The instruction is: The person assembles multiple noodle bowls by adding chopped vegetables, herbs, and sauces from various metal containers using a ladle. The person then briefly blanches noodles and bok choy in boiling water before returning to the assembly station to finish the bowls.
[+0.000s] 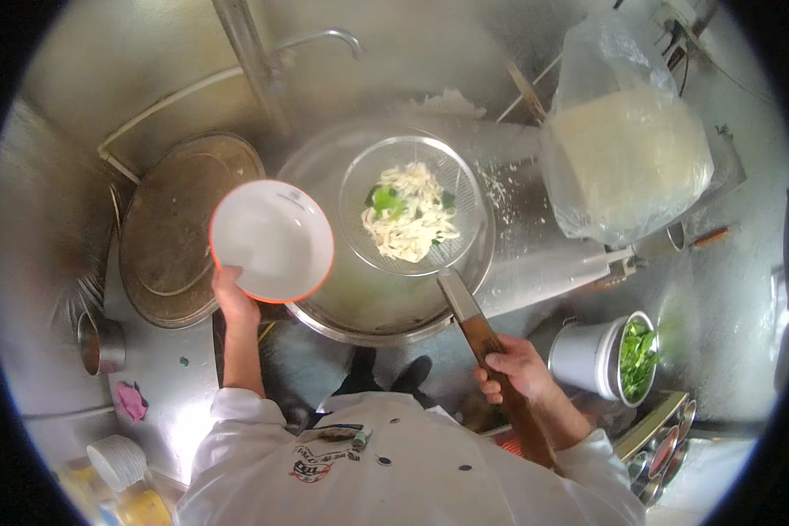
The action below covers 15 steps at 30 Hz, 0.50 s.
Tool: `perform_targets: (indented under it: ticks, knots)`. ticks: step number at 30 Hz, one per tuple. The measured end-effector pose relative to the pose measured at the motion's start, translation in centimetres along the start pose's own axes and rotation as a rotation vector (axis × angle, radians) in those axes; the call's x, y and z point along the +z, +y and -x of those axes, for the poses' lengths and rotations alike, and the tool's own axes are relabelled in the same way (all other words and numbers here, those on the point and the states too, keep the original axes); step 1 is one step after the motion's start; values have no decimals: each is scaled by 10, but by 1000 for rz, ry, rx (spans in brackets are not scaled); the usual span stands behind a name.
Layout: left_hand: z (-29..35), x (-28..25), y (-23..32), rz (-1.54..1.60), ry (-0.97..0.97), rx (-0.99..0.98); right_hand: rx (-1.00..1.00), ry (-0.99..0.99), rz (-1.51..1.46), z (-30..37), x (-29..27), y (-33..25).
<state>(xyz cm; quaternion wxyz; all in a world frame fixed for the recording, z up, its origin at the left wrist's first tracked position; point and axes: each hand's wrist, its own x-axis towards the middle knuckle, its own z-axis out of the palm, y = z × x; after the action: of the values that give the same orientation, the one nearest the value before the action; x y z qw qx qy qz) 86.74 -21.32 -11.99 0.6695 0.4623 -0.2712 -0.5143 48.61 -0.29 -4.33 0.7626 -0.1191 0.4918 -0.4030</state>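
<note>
My left hand (pixel 236 302) grips the rim of a white bowl with an orange edge (pixel 276 241), tilted beside the pot. Some cloudy liquid or shine shows inside the bowl; I cannot tell which. My right hand (pixel 515 370) is wrapped round the wooden handle of a round wire-mesh strainer (pixel 460 184). Pale noodles (pixel 409 219) with green leaves lie in the strainer. It is held above a large steel pot (pixel 377 329) of steaming, cloudy liquid.
A big round lid (pixel 171 228) leans left of the pot. On the right sit a clear bag of pale dough or noodles (pixel 631 158) and a white bucket of green leaves (pixel 587 355). A pink cloth (pixel 131 401), a metal cup (pixel 102 344) and stacked white bowls (pixel 117 462) stand at left. A faucet (pixel 324 37) juts out behind.
</note>
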Motion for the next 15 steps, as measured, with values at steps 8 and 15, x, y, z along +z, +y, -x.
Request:
perform_targets:
  ticks: [8,15]
  knots:
    - [4,44,-34,-25,-46,-26,-164,47,94,11,36,-12]
    - [2,57,-38,-208,-26,175,-187,26,65,3,42,-15]
